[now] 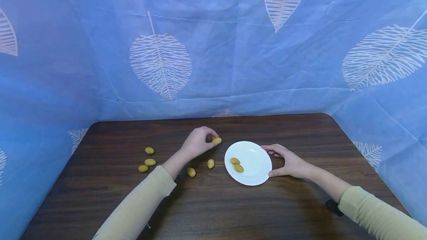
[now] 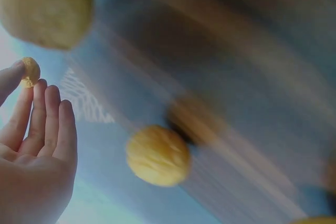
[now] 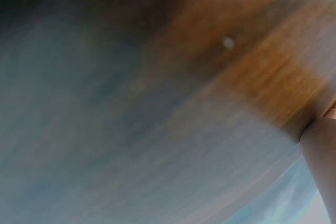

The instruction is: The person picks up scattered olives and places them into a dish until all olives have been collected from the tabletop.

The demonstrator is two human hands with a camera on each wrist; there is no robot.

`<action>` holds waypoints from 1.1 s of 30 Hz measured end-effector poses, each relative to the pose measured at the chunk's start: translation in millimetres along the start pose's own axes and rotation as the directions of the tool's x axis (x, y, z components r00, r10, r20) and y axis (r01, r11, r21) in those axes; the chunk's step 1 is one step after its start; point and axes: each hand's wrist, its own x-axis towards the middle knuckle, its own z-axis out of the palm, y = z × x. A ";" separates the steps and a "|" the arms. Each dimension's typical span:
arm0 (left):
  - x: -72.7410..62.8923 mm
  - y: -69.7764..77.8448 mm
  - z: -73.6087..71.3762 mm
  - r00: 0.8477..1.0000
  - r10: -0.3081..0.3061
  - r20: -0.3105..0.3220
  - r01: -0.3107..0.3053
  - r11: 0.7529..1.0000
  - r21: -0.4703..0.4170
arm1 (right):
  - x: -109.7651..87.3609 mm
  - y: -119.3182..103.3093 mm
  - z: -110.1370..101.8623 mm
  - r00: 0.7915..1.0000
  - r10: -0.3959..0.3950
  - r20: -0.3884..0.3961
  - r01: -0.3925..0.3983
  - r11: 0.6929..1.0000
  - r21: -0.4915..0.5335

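Between thumb and fingertips my left hand [image 1: 197,143] pinches a small oval yellow fruit [image 1: 217,140], above the table left of a white plate [image 1: 257,166]. The left wrist view shows this pinched fruit [image 2: 31,72] with the other fingers stretched out. Two yellow fruits [image 1: 238,168] lie together on the left part of the plate. My right hand [image 1: 290,162] holds the plate's right rim, thumb at the near side and fingers at the far side. In the right wrist view only a sliver of that hand [image 3: 320,150] appears; the plate is out of sight there.
Two loose fruits lie near the left forearm, one fruit [image 1: 211,163] beside the plate and another fruit [image 1: 191,172] further left. Beyond that forearm lie three more fruits [image 1: 150,162]. The dark wooden table [image 1: 213,210] meets a blue leaf-patterned cloth [image 1: 213,66] at the back.
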 end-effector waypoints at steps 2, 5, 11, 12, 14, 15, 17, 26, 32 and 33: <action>0.6 4.7 2.2 1.000 0.008 0.008 -0.008 1.000 -0.008 | -0.2 1.3 0.3 1.000 0.006 -0.003 -0.006 1.000 -0.002; 0.9 11.8 5.3 1.000 0.018 0.025 -0.018 1.000 -0.022 | -0.4 2.7 1.2 1.000 0.010 -0.006 -0.010 1.000 0.003; 1.9 25.7 10.5 0.997 0.043 0.068 -0.042 0.999 -0.022 | -0.7 3.5 1.1 1.000 -0.014 -0.006 0.015 1.000 0.023; 2.1 27.8 11.3 0.996 0.050 0.074 -0.049 0.999 -0.015 | -0.7 3.4 1.0 1.000 -0.019 -0.006 0.020 1.000 0.023; 2.6 31.4 13.2 0.995 0.055 0.089 -0.054 0.998 -0.010 | -0.7 3.1 0.7 1.000 -0.022 -0.004 0.022 1.000 0.019; 2.7 32.9 14.3 0.994 0.059 0.095 -0.059 0.998 -0.006 | -0.6 2.9 0.5 1.000 -0.023 -0.005 0.023 1.000 0.017; 2.9 34.6 17.0 0.992 0.069 0.107 -0.070 0.998 -0.001 | -0.4 2.4 0.4 1.000 -0.022 -0.005 0.022 1.000 0.014; 1.8 42.0 24.2 0.981 0.101 0.165 -0.099 0.995 -0.017 | 0.5 -1.4 -0.6 1.000 0.004 0.002 -0.004 1.000 0.003; 2.0 43.8 30.8 0.968 0.148 0.203 -0.161 0.986 0.050 | 0.4 -1.0 -0.5 1.000 0.004 0.003 -0.004 1.000 -0.004; 2.2 43.9 32.0 0.967 0.147 0.208 -0.163 0.985 0.062 | 0.2 -0.9 -0.5 1.000 0.002 0.002 -0.002 1.000 -0.005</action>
